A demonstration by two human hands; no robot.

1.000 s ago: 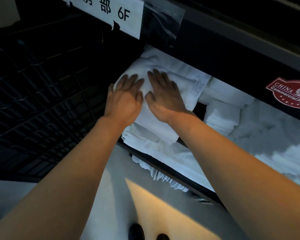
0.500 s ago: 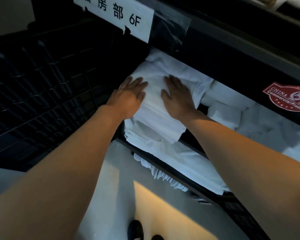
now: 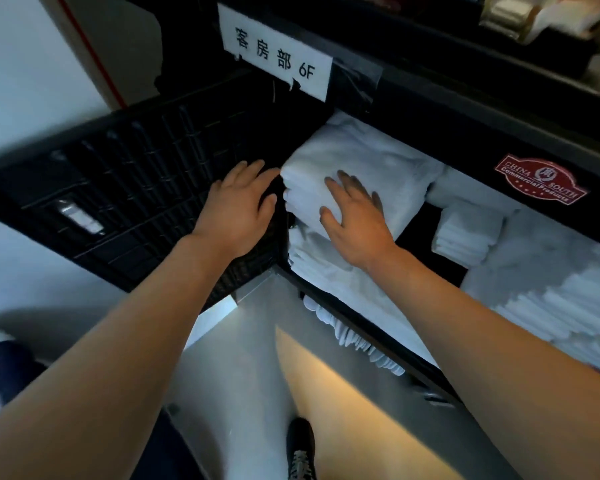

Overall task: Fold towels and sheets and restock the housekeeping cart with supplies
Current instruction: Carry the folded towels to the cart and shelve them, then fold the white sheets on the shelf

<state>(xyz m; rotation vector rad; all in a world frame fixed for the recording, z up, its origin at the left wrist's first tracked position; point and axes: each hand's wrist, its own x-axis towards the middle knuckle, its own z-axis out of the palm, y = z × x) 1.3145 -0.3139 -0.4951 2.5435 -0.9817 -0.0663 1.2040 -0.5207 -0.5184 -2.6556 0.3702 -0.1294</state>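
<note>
Fingers spread and flat, the right hand [image 3: 355,216] presses on the top of the folded white sheet stack [image 3: 357,174] at the left end of the black housekeeping cart's [image 3: 430,133] shelf. The left hand [image 3: 238,211], fingers loosely splayed and gripping nothing, rests just left of the stack against the cart's black ribbed side panel [image 3: 136,174]. A smaller folded white towel pile [image 3: 465,233] sits to the right

Shelf clearance beside the folded sheet stack [image 3: 354,171]

Dark gap [image 3: 416,233] right of the stack stays passable; cart side panel [image 3: 146,188] blocks its left (flush), small folded towels [image 3: 465,233] bound the gap.
</note>
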